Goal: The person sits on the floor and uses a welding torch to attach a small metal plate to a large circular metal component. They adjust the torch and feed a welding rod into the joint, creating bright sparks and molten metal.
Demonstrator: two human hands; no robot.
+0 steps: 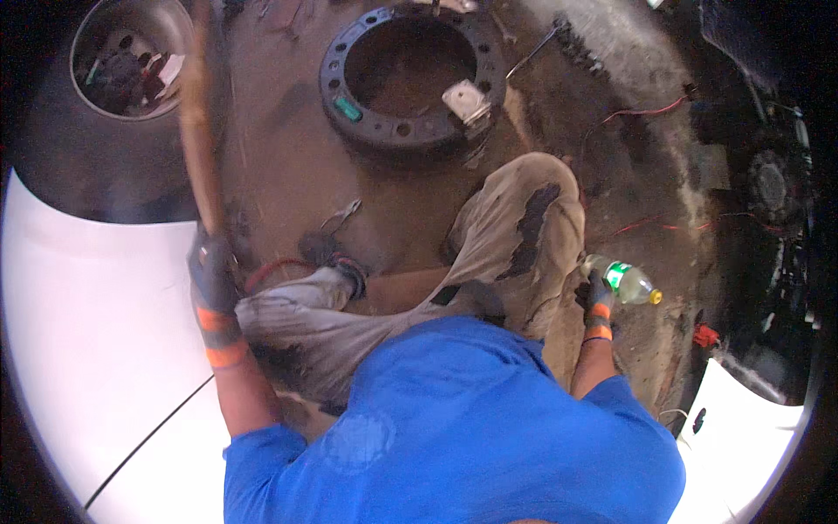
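Observation:
My left hand (212, 275), in a dark glove with orange bands, is closed around the lower end of a long wooden handle (201, 157). The handle points away from me and is slightly blurred; its far end runs out of the picture, so the tool's head is hidden. At the right, my right hand (598, 295), gloved alike, grips a clear plastic bottle (624, 279) with a green label and yellow cap. The bottle lies nearly sideways, cap toward the right, beside my bent knee. Pale liquid seems to be inside it.
Ahead lies a heavy dark ring with bolt holes (393, 129), a pale square piece (466, 102) on its rim. A round metal bowl (85, 96) with small dark parts sits far left. A spanner (342, 216), a thin metal rod (531, 57) and red wire (646, 112) lie on the stained floor.

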